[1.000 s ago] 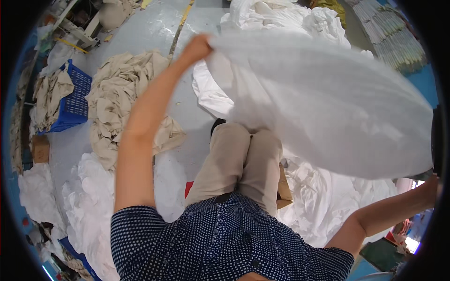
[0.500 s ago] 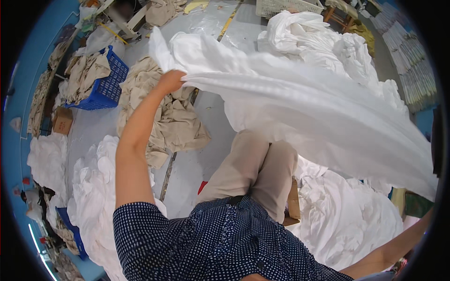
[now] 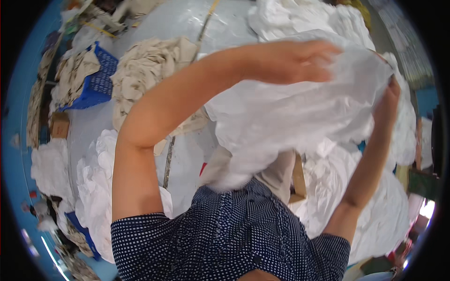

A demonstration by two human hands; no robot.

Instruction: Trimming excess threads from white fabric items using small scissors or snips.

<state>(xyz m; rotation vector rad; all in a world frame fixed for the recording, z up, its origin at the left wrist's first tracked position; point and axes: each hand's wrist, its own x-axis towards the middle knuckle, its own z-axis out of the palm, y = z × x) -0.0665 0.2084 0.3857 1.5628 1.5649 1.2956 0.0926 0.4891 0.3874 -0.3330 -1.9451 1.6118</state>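
Note:
A large white cloth [image 3: 290,112] hangs in front of me in loose, motion-blurred folds, its lower part in front of my beige trousers. At its upper right corner, my right hand [image 3: 390,93] is closed on the cloth's edge. My left arm reaches across above the fabric. At its end, my left hand [image 3: 307,61] is over the cloth's upper part, fingers stretched out and apart though smeared by motion; no cloth shows between them.
White fabric heaps lie at the far right [image 3: 309,21], near right [image 3: 375,206] and left [image 3: 96,187]. Beige cloth [image 3: 154,65] is piled on the floor beside a blue basket [image 3: 99,77] of beige fabric. An open cardboard box [image 3: 298,180] stands beside my legs.
My left hand has let go of the cloth's left end and swung right across it. My right hand has come up and inward, holding the cloth, which has gone from stretched wide to bunched.

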